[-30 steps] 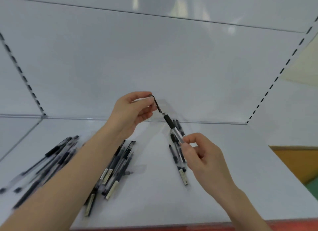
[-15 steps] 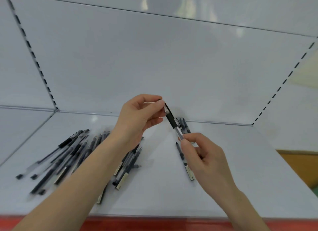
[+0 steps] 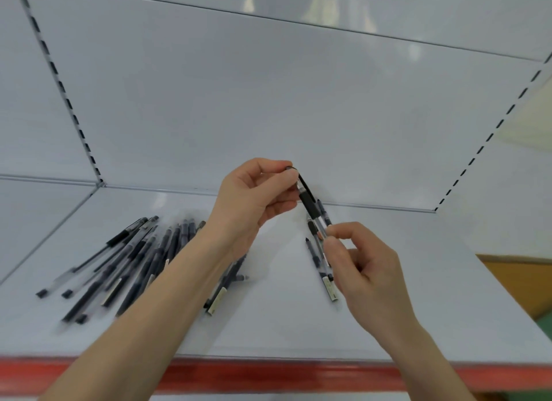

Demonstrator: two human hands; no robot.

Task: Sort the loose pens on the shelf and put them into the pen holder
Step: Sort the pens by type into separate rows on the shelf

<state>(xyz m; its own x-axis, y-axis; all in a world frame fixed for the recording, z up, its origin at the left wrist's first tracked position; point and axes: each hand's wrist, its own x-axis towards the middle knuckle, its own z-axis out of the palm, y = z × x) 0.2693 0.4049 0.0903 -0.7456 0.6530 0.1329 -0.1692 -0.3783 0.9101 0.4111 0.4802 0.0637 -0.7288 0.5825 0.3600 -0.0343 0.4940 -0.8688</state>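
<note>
Black-capped gel pen (image 3: 310,207) held above the white shelf (image 3: 418,296): left hand (image 3: 254,200) grip pinches the cap end, right hand (image 3: 361,269) grip pinches the clear barrel. Likely capping; keep both ends in line, press straight; no pen holder in view

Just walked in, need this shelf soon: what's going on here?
A person holds one pen above the shelf, left hand pinching its top end, right hand its lower end. Other pens lie loose on the shelf: a pile at left, a small group under the held one. No pen holder shows.
</note>
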